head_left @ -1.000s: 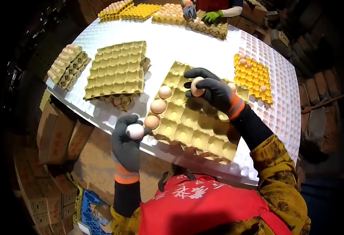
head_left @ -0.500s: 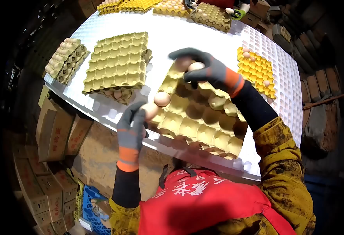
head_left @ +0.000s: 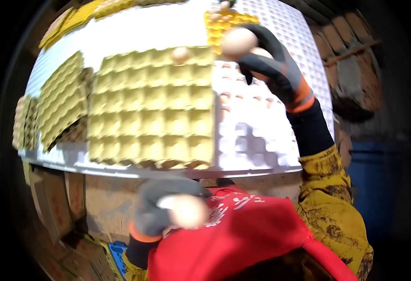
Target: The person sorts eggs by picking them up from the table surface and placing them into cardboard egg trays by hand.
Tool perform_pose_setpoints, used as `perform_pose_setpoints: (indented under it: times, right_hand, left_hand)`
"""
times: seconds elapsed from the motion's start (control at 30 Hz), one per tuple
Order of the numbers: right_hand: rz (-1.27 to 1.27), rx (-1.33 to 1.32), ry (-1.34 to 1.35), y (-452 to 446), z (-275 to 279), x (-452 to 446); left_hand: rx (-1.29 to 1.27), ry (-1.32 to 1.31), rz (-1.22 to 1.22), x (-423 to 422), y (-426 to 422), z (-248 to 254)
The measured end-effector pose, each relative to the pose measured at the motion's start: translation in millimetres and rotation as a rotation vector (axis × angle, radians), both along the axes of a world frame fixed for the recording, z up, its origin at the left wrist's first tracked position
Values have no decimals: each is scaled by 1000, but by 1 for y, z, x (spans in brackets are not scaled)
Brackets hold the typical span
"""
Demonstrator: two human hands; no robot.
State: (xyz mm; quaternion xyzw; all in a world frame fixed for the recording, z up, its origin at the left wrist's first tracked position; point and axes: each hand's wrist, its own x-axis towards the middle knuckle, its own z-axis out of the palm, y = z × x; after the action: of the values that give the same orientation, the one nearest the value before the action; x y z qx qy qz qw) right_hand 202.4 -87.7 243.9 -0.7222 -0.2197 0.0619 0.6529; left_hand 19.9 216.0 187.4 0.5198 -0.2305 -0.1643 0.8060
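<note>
My right hand (head_left: 278, 63), in a grey and orange glove, is raised over the right side of the table and closed on a brown egg (head_left: 239, 43), with a second egg (head_left: 262, 53) in the palm. My left hand (head_left: 156, 208), smeared by motion, is in front of the table edge by the red apron (head_left: 233, 234). Its fingers curl around a blurred egg (head_left: 188, 212); a pale shape beside that egg is too blurred to name. Between the hands lies a pulp egg tray (head_left: 151, 105), with one egg (head_left: 180, 55) near its far edge and its other visible cups bare.
Pulp trays (head_left: 62, 100) are stacked at the left of the white table (head_left: 144, 25). A yellow tray (head_left: 210, 35) holding eggs lies behind my right hand. Eggs show in the white gridded surface at right. Cardboard boxes (head_left: 53, 201) stand below left.
My view has swung, so the table's contents appear farther left. My left hand has drawn back from the tray to the apron with its egg. My right hand has moved off the tray, rightward.
</note>
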Motion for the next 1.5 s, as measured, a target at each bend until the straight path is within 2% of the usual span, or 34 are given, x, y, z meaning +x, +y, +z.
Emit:
perform_pose_setpoints:
  times: [0.03, 0.07, 0.1, 0.13, 0.2, 0.27, 0.33, 0.37, 0.4, 0.47, 0.5, 0.53, 0.6, 0.63, 0.67, 0.73, 0.77, 0.87, 0.9, 1.0, 1.07, 1.13, 1.2, 1.27, 1.33, 1.4, 1.43, 1.47, 1.5]
  right_hand:
    - [-130, -61, 52, -44, -17, -13]
    - [-255, -117, 104, -84, -38, -30]
    - [-387, -222, 181, -118, -62, -50]
    - [-509, -319, 258, -145, -94, -68]
    - [-576, -285, 137, -182, -171, -106]
    - [-599, -559, 89, -193, -200, -126]
    - [-619, -652, -2, -179, -197, -125]
    - [-632, -689, -9, -172, -197, -120]
    - [-644, -727, -16, -167, -201, -116]
    - [-673, -958, -73, -166, -220, -112]
    - [-652, -912, -55, -172, -226, -109]
    - [-666, -767, -35, -179, -228, -112]
    - [-680, -474, -5, -202, -231, -116]
    - [-647, -432, -4, -211, -233, -116]
    - [-625, -223, 117, -219, -242, -115]
    - [-593, 311, 620, -229, -227, -118]
    - [-661, 349, 531, -228, -228, -116]
    - [-701, 350, 482, -231, -230, -110]
    - [-674, 326, 468, -231, -228, -109]
    - [-628, 283, 463, -229, -223, -112]
    - [-618, 286, 506, -230, -227, -119]
    - [-518, 172, 407, -233, -236, -117]
    - [-517, 248, 579, -240, -220, -117]
    - [-549, 465, 488, -248, -232, -121]
    - [-554, 282, 380, -256, -233, -128]
    - [-515, -91, 89, -249, -235, -140]
    - [-491, -425, -111, -241, -231, -148]
    - [-438, -756, -178, -234, -227, -153]
    - [-408, -906, -284, -232, -237, -155]
  left_hand:
    - [-13, 30, -182, 8, -31, -1]
    - [120, 211, -306, 11, -58, 8]
    - [93, 330, -268, 10, -92, -3]
    - [70, 653, -402, 19, -113, -9]
    - [341, 301, -159, 26, -166, -55]
    - [561, -98, 193, 35, -210, -115]
    - [616, -255, 468, 62, -238, -139]
    - [768, -282, 467, 75, -246, -140]
    - [786, -243, 492, 84, -258, -131]
    - [879, -304, 513, 97, -283, -149]
    - [1004, -321, 466, 101, -292, -153]
    - [1160, -485, 427, 108, -295, -163]
    - [1179, -544, 490, 110, -303, -168]
    - [1121, -458, 509, 112, -303, -166]
    - [965, -428, 620, 112, -299, -174]
    - [666, -274, 782, 121, -291, -194]
    - [795, -512, 788, 128, -281, -212]
    - [1324, -906, 460, 123, -278, -201]
    - [1212, -861, 566, 127, -283, -201]
    - [992, -688, 677, 121, -296, -191]
    - [1046, -804, 530, 111, -321, -165]
    - [1040, -798, 457, 111, -345, -174]
    - [1238, -733, 298, 115, -357, -183]
    - [1191, -790, 283, 116, -357, -187]
    - [1125, -853, 239, 112, -350, -198]
    - [1038, -786, 317, 101, -348, -199]
    - [996, -776, 370, 96, -348, -190]
    - [959, -764, 428, 88, -346, -179]
    - [950, -693, 415, 78, -340, -168]
